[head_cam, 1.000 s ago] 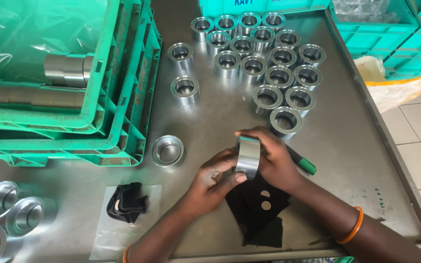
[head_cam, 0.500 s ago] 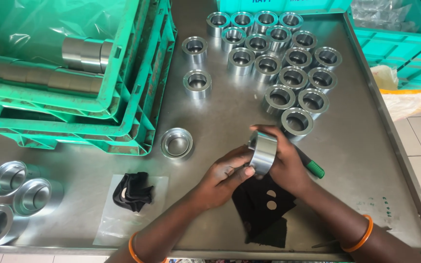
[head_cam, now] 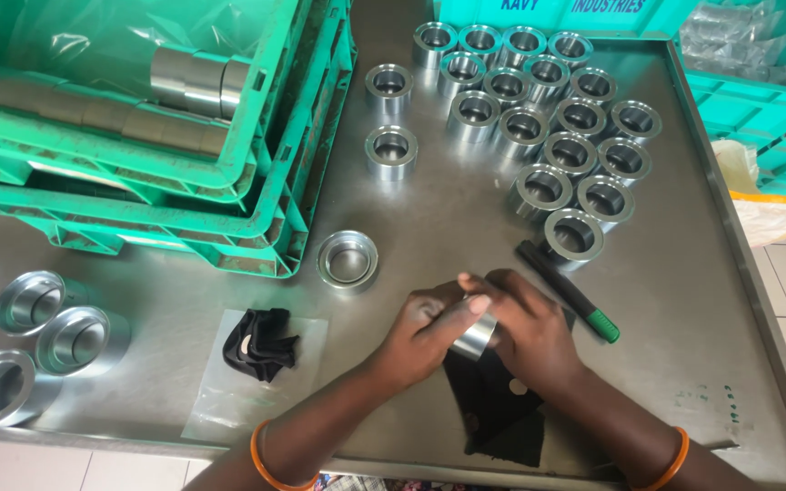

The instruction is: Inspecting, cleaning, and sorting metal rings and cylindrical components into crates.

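Both my hands close around one shiny steel ring (head_cam: 475, 338) low over the metal table (head_cam: 702, 300). My left hand (head_cam: 425, 332) grips it from the left, thumb over the top. From the right, my right hand (head_cam: 525, 327) covers it. Most of the ring is hidden by fingers. Under my hands lies a black cloth (head_cam: 493, 409). Just right of my right hand rests a black marker with a green cap (head_cam: 568, 291).
Several finished steel rings (head_cam: 548, 118) stand grouped at the back right. A single shallow ring (head_cam: 347, 259) lies left of my hands. Stacked green crates (head_cam: 138, 136) hold steel tubes. Three larger cups (head_cam: 38, 336) sit far left, near a crumpled black cloth on plastic (head_cam: 259, 341).
The ring was upright between my fingers; now it is lowered and tipped, with both hands wrapped more tightly over it. The view has shifted slightly.
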